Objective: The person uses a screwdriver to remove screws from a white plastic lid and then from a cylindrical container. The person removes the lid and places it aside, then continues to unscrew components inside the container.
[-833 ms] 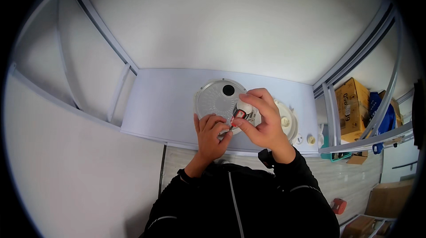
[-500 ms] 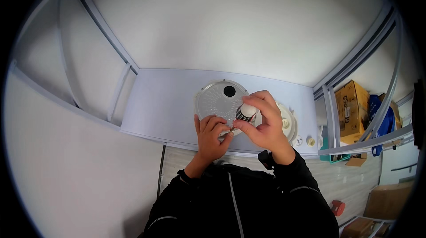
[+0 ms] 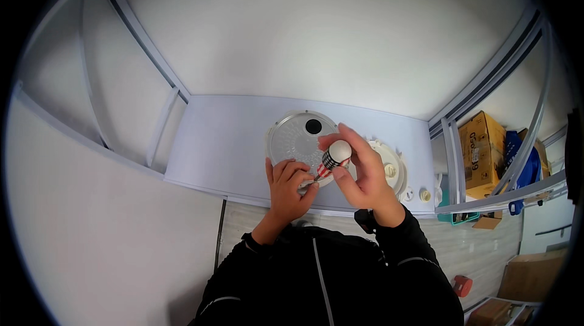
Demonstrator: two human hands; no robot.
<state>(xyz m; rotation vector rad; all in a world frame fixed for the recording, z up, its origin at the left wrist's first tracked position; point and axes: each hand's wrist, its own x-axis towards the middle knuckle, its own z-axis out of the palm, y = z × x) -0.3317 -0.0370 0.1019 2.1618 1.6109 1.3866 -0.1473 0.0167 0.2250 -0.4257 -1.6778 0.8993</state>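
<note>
A screwdriver (image 3: 335,156) with a white-ended handle, black checks and red stripes leans in my right hand (image 3: 370,181), between thumb and fingers. Its shaft slants down to the left, to the near rim of a round silvery disc (image 3: 292,137) that lies on the bench. At that rim, beside the screwdriver's tip, my left hand (image 3: 291,189) pinches with thumb and index finger, its other fingers resting on the disc. What sits between those fingertips is too small to make out. A black round patch (image 3: 313,126) marks the disc's far side.
Right of the disc, partly behind my right hand, is a white round base (image 3: 398,171) with a cream fitting. Small white and cream parts (image 3: 425,195) lie near the bench's (image 3: 213,137) right end. Beyond the frame stand cardboard boxes (image 3: 480,149) and a teal basket (image 3: 453,213).
My right hand has loosened and turned round the handle, its fingers shifting up and left; the red stripes now show. The left hand stays at the rim.
</note>
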